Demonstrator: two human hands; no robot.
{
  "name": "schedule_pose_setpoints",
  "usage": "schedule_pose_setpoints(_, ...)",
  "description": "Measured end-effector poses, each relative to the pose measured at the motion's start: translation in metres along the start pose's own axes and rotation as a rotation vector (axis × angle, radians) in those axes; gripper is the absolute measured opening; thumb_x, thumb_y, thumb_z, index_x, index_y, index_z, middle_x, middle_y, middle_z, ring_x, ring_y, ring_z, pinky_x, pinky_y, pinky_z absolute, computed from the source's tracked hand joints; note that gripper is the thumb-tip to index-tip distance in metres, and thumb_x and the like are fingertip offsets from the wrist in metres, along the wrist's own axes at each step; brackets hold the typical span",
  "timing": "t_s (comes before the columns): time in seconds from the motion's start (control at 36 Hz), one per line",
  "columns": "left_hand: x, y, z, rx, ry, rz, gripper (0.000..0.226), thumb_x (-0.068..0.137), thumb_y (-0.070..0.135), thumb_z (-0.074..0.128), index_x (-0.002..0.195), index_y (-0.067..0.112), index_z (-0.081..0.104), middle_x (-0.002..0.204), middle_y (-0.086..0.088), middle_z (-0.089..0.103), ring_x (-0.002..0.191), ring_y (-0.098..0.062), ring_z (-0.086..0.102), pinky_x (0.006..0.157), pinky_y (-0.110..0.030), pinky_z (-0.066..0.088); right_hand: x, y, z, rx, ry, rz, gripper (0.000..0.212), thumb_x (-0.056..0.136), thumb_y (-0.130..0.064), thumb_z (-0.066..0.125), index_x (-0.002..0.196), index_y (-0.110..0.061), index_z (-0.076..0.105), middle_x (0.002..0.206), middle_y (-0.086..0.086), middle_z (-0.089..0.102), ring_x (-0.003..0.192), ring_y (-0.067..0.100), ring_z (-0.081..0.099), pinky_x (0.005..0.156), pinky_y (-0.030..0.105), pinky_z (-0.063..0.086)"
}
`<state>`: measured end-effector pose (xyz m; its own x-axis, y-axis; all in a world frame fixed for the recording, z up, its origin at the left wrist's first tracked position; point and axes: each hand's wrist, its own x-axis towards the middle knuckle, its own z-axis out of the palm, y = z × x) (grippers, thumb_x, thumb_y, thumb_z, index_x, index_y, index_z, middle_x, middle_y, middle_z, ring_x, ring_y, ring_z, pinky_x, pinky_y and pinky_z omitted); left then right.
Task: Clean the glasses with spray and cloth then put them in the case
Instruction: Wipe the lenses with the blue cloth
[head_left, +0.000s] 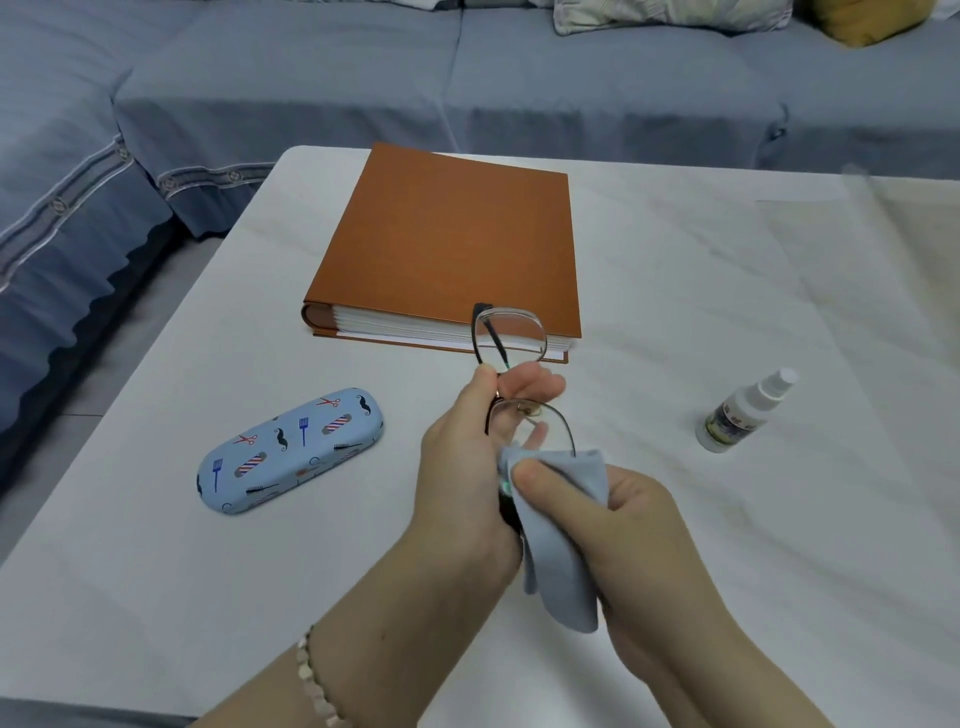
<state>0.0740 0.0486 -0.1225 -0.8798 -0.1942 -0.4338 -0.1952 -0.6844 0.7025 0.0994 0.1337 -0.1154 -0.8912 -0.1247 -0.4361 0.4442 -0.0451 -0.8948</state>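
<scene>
I see the left hand (467, 457) gripping the glasses (509, 335) near the bridge, held up over the table (675, 312), with the far lens in front of the album's (452, 244) near edge. The right hand (623, 525) pinches the cloth (561, 545) over the nearer lens, thumb on top. The case (291, 449) lies closed on the table left of the hands, and the spray (745, 410) stands well off to the right
</scene>
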Motion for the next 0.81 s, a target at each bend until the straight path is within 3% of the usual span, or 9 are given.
schedule_pose_setpoints(0.06, -0.001, 0.0, 0.0, 0.02, -0.016, 0.012, 0.054, 0.091, 0.032, 0.043, 0.045, 0.02, 0.069, 0.061, 0.007, 0.072, 0.084, -0.017, 0.065, 0.09, -0.029, 0.046, 0.002, -0.003, -0.005, 0.033, -0.061, 0.034, 0.018, 0.059, -0.023, 0.079, 0.061, -0.007, 0.07, 0.057, 0.012, 0.062, 0.051, 0.022, 0.055, 0.049, 0.027, 0.044)
schedule_pose_setpoints(0.14, -0.003, -0.001, 0.0, 0.11, -0.039, 0.032, 0.052, 0.091, 0.033, 0.042, 0.049, 0.023, 0.07, 0.062, 0.007, 0.072, 0.064, -0.011, 0.066, 0.068, -0.025, 0.05, 0.006, -0.008, -0.008, 0.077, -0.088, 0.062, 0.021, 0.043, -0.018, 0.081, 0.057, -0.009, 0.068, 0.052, 0.011, 0.06, 0.043, 0.024, 0.052, 0.041, 0.028, 0.044)
schedule_pose_setpoints(0.22, -0.008, -0.003, 0.001, 0.16, -0.058, 0.026, 0.05, 0.092, 0.033, 0.041, 0.052, 0.021, 0.069, 0.059, 0.007, 0.071, 0.055, -0.007, 0.066, 0.053, -0.02, 0.051, 0.009, -0.012, -0.008, 0.138, -0.074, 0.059, 0.011, 0.052, -0.019, 0.074, 0.059, -0.011, 0.071, 0.054, 0.006, 0.066, 0.046, 0.018, 0.061, 0.044, 0.024, 0.048)
schedule_pose_setpoints(0.25, -0.01, -0.004, 0.001, 0.165, -0.062, 0.014, 0.051, 0.092, 0.033, 0.041, 0.051, 0.021, 0.07, 0.059, 0.006, 0.071, 0.056, -0.007, 0.067, 0.053, -0.02, 0.051, 0.01, -0.013, -0.007, 0.177, -0.064, 0.06, 0.004, 0.061, -0.014, 0.073, 0.06, -0.01, 0.072, 0.056, 0.005, 0.069, 0.049, 0.016, 0.063, 0.045, 0.022, 0.049)
schedule_pose_setpoints(0.31, -0.011, -0.005, -0.001, 0.175, -0.062, -0.001, 0.052, 0.092, 0.034, 0.041, 0.05, 0.022, 0.07, 0.061, 0.007, 0.072, 0.059, -0.007, 0.068, 0.055, -0.021, 0.05, 0.012, -0.011, -0.005, 0.211, -0.035, 0.056, 0.015, 0.072, -0.013, 0.07, 0.057, -0.011, 0.072, 0.055, 0.003, 0.07, 0.049, 0.013, 0.064, 0.046, 0.018, 0.049)
schedule_pose_setpoints(0.44, -0.01, -0.004, -0.004, 0.22, -0.038, 0.017, 0.046, 0.09, 0.036, 0.043, 0.056, 0.023, 0.072, 0.064, 0.006, 0.074, 0.057, -0.006, 0.068, 0.058, -0.025, 0.05, 0.009, 0.0, 0.004, 0.074, 0.088, -0.006, 0.029, 0.059, -0.042, 0.071, 0.057, -0.013, 0.072, 0.055, 0.004, 0.07, 0.05, 0.015, 0.065, 0.047, 0.026, 0.052)
schedule_pose_setpoints(0.58, -0.009, -0.003, -0.004, 0.164, -0.04, 0.026, 0.041, 0.089, 0.032, 0.045, 0.059, 0.021, 0.071, 0.067, 0.005, 0.074, 0.06, -0.008, 0.068, 0.063, -0.026, 0.049, 0.004, 0.007, 0.009, 0.038, 0.203, -0.076, 0.042, 0.076, -0.041, 0.063, 0.057, -0.004, 0.063, 0.056, 0.009, 0.068, 0.054, 0.014, 0.062, 0.054, 0.028, 0.049)
schedule_pose_setpoints(0.69, -0.007, -0.001, -0.002, 0.102, -0.022, 0.007, 0.043, 0.09, 0.032, 0.045, 0.057, 0.02, 0.069, 0.064, 0.007, 0.074, 0.054, -0.005, 0.065, 0.06, -0.024, 0.049, -0.001, 0.007, 0.013, 0.046, 0.199, -0.102, 0.035, 0.077, -0.037, 0.062, 0.063, -0.005, 0.065, 0.06, 0.022, 0.066, 0.056, 0.022, 0.06, 0.057, 0.036, 0.05)
schedule_pose_setpoints(0.81, -0.003, 0.002, -0.002, 0.064, -0.007, 0.043, 0.054, 0.092, 0.03, 0.042, 0.047, 0.02, 0.069, 0.061, 0.007, 0.073, 0.056, -0.002, 0.066, 0.078, -0.025, 0.048, -0.007, 0.007, 0.012, 0.037, 0.138, -0.091, 0.034, 0.075, -0.029, 0.065, 0.051, -0.006, 0.064, 0.051, 0.01, 0.059, 0.049, 0.017, 0.052, 0.046, 0.022, 0.043)
